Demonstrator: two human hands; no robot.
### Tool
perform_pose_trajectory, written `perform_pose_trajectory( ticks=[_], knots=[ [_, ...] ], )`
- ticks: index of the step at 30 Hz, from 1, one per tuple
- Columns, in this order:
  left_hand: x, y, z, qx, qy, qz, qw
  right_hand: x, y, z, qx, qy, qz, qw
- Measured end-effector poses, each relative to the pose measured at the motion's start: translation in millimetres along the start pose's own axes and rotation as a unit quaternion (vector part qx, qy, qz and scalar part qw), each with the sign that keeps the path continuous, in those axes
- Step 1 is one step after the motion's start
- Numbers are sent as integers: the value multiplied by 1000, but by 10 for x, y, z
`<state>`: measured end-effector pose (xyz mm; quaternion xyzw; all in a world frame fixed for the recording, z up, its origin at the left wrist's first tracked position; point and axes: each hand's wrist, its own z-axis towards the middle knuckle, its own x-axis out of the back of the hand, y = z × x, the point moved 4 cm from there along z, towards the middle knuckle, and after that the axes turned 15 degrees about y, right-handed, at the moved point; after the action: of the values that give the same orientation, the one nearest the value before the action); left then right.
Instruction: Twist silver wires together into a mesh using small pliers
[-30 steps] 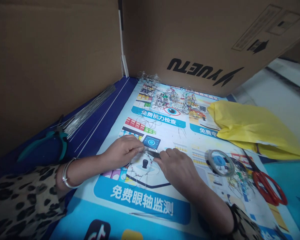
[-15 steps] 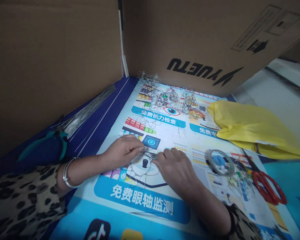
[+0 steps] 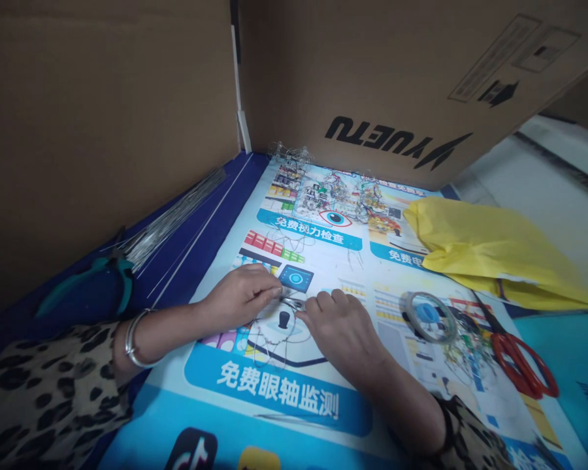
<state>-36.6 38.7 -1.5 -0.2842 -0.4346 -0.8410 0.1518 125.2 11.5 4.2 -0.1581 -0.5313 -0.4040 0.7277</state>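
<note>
My left hand (image 3: 247, 290) is closed in a pinch on thin silvery wire (image 3: 290, 301) near the middle of the printed sheet. Facing it, my right hand (image 3: 340, 323) is also closed, its thumb and fingers gripping the same short stretch of wire. A small gap separates the two hands. A loop of fine wire (image 3: 273, 341) hangs down below them onto the sheet. Exactly how the strands cross between my fingertips is too small to tell. Beyond the hands, loose thin wires (image 3: 294, 240) lie on the printed sheet (image 3: 215, 281).
At left lie pliers with teal handles (image 3: 122, 281) and a bundle of straight wires (image 3: 171, 219). Tangled wire pieces (image 3: 338, 189) sit at the back. On the right are a tape roll (image 3: 408, 313), red-handled scissors (image 3: 512, 365) and a yellow bag (image 3: 494, 248). Cardboard (image 3: 372, 65) walls the back and left.
Both hands keep nearly the same place and grip. The right hand has shifted very slightly; the view has moved a little too.
</note>
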Motion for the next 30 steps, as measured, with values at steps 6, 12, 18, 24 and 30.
perform_pose_trajectory(
  ticks=[6,12,18,24,30],
  knots=[
    [9,8,0,3,-4,3,1000,-22,2,-10,7,-3,-3,1000],
    [-4,3,3,3,-9,5,1000,-17,5,-4,19,-7,-5,1000],
    [-8,-7,-14,-9,-6,0,1000,10,14,16,28,-9,-8,1000],
    [-8,8,-4,-21,-6,-2,1000,13,22,23,35,-7,-6,999],
    [-10,11,6,-17,-10,1,1000,-9,12,12,18,-3,-10,1000]
  ],
)
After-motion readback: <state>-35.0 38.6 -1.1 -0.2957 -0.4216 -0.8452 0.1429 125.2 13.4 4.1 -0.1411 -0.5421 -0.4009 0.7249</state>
